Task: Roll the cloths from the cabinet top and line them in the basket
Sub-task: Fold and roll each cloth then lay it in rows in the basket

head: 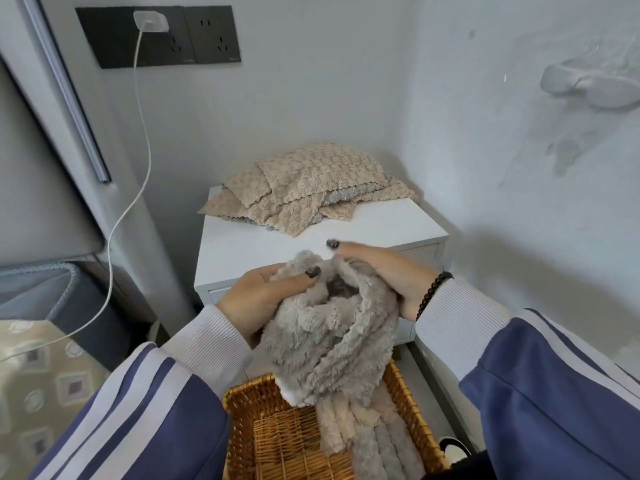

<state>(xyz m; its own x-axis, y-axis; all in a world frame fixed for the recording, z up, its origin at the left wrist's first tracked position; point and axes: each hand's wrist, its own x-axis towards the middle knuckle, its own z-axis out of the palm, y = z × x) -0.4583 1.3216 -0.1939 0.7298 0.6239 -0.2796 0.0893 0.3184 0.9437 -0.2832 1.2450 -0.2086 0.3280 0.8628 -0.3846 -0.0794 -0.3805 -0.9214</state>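
Atop white cabinet [363,226] in wall corner, beige cloths [304,188]

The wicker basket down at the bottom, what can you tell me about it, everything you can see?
The wicker basket is rectangular, woven from honey-brown cane with a thicker braided rim. It sits low in front of the white cabinet, its near end cut off by the picture's edge. Along its right side lie rolled cloths, beige and grey, packed side by side; the left part shows bare woven floor. A fluffy grey cloth, gripped by the left hand and right hand, hangs over its far end. Whether it touches the rim is unclear.
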